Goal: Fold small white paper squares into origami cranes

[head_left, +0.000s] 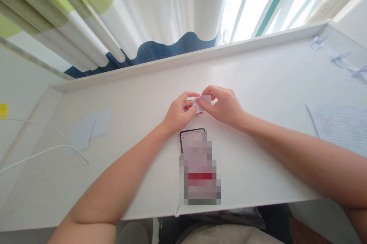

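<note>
A small folded piece of white paper point(204, 101) is held between both hands over the middle of the white desk. My left hand point(181, 111) pinches its left edge between thumb and fingers. From the other side, my right hand point(222, 103) grips it, with the thumb lying across its face and the fingertips behind it. The paper's underside is hidden by the fingers. Just below the hands lies a phone point(185, 139) with its screen lit; most of it is blurred into blocks.
Loose white paper sheets point(99, 123) and a white cable point(61, 146) lie at left. Several folded paper pieces point(340, 56) stand at the back right, above a lined written sheet point(344, 125). A raised rim point(189, 55) runs along the back, before curtains point(160, 11).
</note>
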The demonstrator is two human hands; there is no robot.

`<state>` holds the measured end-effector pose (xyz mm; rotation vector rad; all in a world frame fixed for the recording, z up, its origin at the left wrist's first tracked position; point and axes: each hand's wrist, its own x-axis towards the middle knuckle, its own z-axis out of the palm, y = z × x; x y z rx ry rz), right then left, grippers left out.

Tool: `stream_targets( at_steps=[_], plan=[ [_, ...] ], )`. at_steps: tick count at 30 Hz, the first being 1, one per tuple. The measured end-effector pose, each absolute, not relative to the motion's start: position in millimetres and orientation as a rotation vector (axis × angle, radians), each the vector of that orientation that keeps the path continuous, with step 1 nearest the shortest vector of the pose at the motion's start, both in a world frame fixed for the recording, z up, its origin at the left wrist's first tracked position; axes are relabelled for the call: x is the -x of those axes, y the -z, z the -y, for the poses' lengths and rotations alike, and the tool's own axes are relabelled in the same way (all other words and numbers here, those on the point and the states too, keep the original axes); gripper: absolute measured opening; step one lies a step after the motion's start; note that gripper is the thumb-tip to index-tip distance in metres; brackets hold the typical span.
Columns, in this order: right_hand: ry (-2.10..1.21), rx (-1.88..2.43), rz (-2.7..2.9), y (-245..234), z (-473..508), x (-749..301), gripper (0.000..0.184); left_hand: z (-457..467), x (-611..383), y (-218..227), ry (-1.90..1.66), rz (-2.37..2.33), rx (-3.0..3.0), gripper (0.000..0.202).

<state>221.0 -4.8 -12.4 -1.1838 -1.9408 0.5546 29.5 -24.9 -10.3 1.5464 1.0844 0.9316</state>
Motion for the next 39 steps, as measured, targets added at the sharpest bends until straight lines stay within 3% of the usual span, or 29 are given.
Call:
stream_targets(
  at_steps=[5,10,12,16,24,32,39],
  plan=[
    [-0.605,1.200,1.923,10.3,3.6,-220.1,0.017,24.8,-29.3,13.8,-0.922,-1.097,-1.638,0.025],
    [-0.735,1.247,1.800,9.5,4.3,-218.9,0.010,24.7,-28.8,13.6,-0.928,-1.090,-1.679,0.031],
    [-0.802,1.232,1.780,9.7,4.2,-218.8,0.010,22.9,-29.1,12.5,-0.985,-1.067,-1.666,0.023],
    [-0.894,1.099,1.720,10.5,3.8,-218.9,0.016,16.3,-29.5,12.5,-1.122,-1.093,-1.625,0.041],
    [-0.910,1.103,1.628,6.2,5.6,-218.1,0.015,11.8,-29.2,18.1,-1.135,-1.093,-1.490,0.046],
    [-1.014,1.101,1.548,4.0,6.8,-217.4,0.011,14.4,-28.8,14.6,-1.126,-1.091,-1.405,0.043],
    [-1.014,1.075,1.557,2.7,6.0,-220.2,0.019,15.3,-27.5,17.3,-1.109,-1.105,-1.360,0.038]
  ],
)
